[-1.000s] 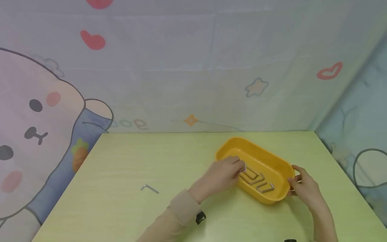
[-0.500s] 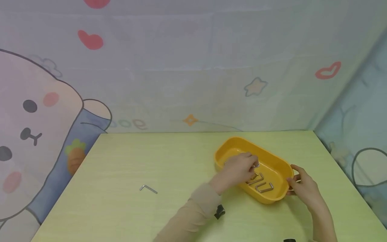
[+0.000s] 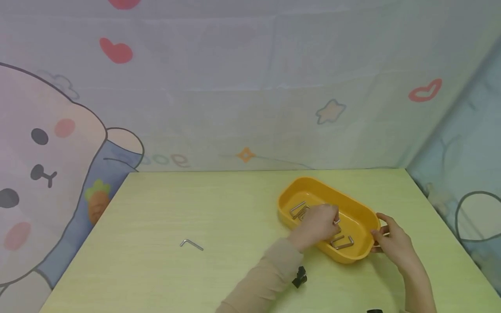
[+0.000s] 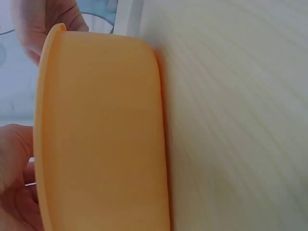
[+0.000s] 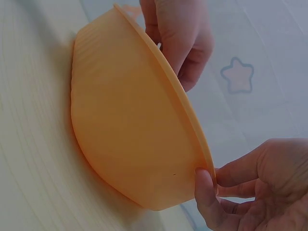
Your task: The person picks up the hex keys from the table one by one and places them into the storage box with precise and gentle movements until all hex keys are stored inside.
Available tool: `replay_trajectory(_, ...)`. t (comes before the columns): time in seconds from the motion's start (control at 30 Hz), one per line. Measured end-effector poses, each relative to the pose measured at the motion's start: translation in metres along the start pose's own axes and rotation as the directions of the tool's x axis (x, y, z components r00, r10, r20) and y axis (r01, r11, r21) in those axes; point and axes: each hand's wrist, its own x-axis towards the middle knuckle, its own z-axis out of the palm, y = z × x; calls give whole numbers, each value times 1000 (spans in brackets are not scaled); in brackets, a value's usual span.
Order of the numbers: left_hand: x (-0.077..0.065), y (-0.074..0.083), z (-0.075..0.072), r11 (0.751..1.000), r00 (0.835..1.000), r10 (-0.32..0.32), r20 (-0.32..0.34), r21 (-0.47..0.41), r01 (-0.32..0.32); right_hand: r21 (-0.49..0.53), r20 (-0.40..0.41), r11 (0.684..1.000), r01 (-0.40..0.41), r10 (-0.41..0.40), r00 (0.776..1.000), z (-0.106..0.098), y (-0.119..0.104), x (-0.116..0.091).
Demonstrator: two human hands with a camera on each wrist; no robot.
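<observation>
A yellow plastic bin [image 3: 332, 195] stands at a slant on the right half of the table. My left hand [image 3: 318, 222] reaches over its near side, fingers curled, and pinches a silver hex key [image 3: 337, 221], mostly covered by the hand. Several more hex keys lie on the bin floor: a group [image 3: 298, 206] left of the hand and a pair [image 3: 345, 246] near the right end. My right hand [image 3: 396, 241] pinches the bin's right rim, thumb and fingers on either side, as the right wrist view shows. In the left wrist view the bin wall [image 4: 106, 125] hides the keys.
A single hex key [image 3: 194, 244] lies on the pale yellow-green table [image 3: 156, 208], well left of the bin. Printed cloth [image 3: 219, 87] hangs behind the table's far edge. A black strap piece [image 3: 300, 277] shows at the left wrist.
My left hand has moved right inside the bin, and keys toward the bin's left end have come into sight. The right hand keeps its hold on the rim; the bin has stayed put.
</observation>
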Motion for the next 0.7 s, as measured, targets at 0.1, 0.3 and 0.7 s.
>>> replay_trajectory(0.1,1,4,7,999,999,-41,20,16,40,3,3,1000,-5,5,1000,1,0,-1)
replay_trajectory(0.3,4,11,17,993,993,-112,20,47,111,5,7,1000,-7,7,1000,0,1,-2)
replay_trajectory(0.7,9,25,26,983,989,-150,12,105,148,5,1,1000,0,0,1000,-3,1,-3)
